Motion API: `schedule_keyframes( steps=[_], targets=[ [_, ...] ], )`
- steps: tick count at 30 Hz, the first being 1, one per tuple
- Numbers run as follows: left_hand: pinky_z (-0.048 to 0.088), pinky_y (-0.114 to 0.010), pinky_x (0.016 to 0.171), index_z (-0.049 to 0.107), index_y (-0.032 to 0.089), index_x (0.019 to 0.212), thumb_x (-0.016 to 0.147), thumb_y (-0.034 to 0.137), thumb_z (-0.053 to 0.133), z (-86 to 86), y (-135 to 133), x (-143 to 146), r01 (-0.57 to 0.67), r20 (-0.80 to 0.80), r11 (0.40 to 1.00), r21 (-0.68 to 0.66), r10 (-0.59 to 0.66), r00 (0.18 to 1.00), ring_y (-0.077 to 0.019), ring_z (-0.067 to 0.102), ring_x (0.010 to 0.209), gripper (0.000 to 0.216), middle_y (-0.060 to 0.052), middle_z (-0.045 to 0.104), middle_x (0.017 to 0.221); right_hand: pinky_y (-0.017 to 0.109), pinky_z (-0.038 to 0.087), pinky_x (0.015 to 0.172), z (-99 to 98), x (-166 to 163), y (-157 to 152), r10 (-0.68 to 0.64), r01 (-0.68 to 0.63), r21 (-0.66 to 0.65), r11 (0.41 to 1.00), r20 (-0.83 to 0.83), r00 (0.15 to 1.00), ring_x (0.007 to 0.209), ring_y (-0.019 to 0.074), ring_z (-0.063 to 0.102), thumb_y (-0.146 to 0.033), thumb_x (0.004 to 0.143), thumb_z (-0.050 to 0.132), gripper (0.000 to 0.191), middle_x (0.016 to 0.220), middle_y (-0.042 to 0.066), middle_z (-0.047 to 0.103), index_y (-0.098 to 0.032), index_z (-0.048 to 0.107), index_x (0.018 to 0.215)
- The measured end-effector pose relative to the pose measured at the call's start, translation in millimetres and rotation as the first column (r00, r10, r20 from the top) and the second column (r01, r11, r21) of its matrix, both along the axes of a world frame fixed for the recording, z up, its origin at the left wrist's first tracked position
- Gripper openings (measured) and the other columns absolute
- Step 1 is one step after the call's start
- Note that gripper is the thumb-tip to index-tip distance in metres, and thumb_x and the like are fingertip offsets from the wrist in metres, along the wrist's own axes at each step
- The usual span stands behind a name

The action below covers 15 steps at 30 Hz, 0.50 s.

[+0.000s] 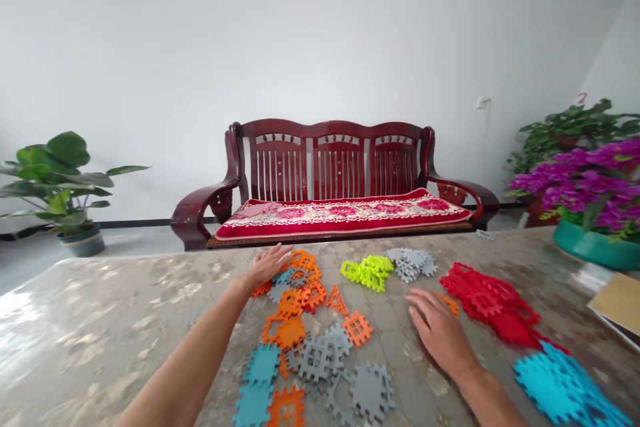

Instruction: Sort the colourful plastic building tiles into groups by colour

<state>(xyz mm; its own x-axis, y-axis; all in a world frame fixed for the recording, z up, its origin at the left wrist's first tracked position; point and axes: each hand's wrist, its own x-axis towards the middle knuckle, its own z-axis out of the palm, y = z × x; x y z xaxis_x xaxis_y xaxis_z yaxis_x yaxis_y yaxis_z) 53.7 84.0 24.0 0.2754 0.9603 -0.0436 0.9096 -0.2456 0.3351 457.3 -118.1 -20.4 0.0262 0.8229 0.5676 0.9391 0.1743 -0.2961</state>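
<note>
My left hand [269,264] reaches to the far end of a mixed pile, fingers stretched over orange interlocking plastic tiles [303,260]. Whether it presses on a tile underneath is hidden. My right hand [440,330] rests on the table with its fingers extended, beside an orange tile [450,303] partly hidden behind it. Between my hands lie a triangular orange tile [337,299], an orange window-pattern tile [357,327] and overlapping grey tiles [320,357]. Nearer to me are teal tiles [263,363] and another orange tile [287,407].
Sorted heaps lie around: yellow-green tiles [369,271], light grey tiles [411,263], red tiles [490,300] and bright blue tiles [563,383]. Purple flowers [595,180] in a teal pot [590,245] stand at the right. Beyond the patterned table [165,307] is a wooden bench [338,153].
</note>
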Motion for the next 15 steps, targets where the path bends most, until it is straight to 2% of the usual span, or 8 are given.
schedule_keyframes(
  steps=[3, 6, 10, 15],
  targets=[
    [0.009, -0.057, 0.117, 0.042, 0.041, 0.145, 0.093, 0.064, 0.018, -7.2, -1.9, 10.2, 0.085, -0.027, 0.996, -0.005, -0.085, 0.996, -0.0285, 0.020, 0.149, 0.062, -0.002, 0.031, 0.160, 0.040, 0.047, 0.099, -3.2, 0.5, 2.3, 0.006, -0.007, -0.020, 1.000, -0.028, 1.000, 0.110, 0.0227, 0.061, -0.032, 0.093, 0.043, 0.029, 0.116, 0.008, 0.067, -0.023, 0.068, 0.105],
    [0.010, -0.057, 0.118, 0.046, 0.040, 0.143, 0.093, 0.063, 0.019, -9.0, -11.6, 21.3, 0.190, -0.080, 0.982, 0.019, -0.188, 0.979, -0.0304, 0.019, 0.148, 0.061, -0.002, 0.030, 0.161, 0.040, 0.048, 0.099, -4.4, 0.1, 3.5, 0.018, -0.020, -0.041, 0.999, -0.048, 0.999, 0.110, 0.0229, 0.061, -0.032, 0.094, 0.042, 0.029, 0.115, 0.008, 0.067, -0.023, 0.068, 0.104],
    [0.013, -0.052, 0.119, 0.046, 0.041, 0.143, 0.093, 0.064, 0.023, -5.6, -32.6, 38.9, 0.294, -0.121, 0.955, 0.034, -0.288, 0.950, -0.0293, 0.022, 0.148, 0.060, -0.002, 0.030, 0.161, 0.040, 0.048, 0.097, -1.4, -2.2, 2.2, 0.031, -0.034, -0.047, 0.998, -0.060, 0.998, 0.108, 0.0229, 0.063, -0.030, 0.093, 0.043, 0.028, 0.113, 0.008, 0.068, -0.023, 0.068, 0.102],
    [0.015, -0.053, 0.118, 0.044, 0.043, 0.144, 0.091, 0.068, 0.024, -1.3, -61.1, 59.2, 0.371, -0.112, 0.928, 0.028, -0.366, 0.924, -0.0312, 0.021, 0.148, 0.062, -0.002, 0.029, 0.161, 0.040, 0.049, 0.098, 5.6, -7.2, -2.4, 0.068, -0.071, -0.044, 0.997, -0.070, 0.995, 0.109, 0.0222, 0.062, -0.029, 0.094, 0.042, 0.029, 0.114, 0.007, 0.068, -0.023, 0.067, 0.107]
  ],
)
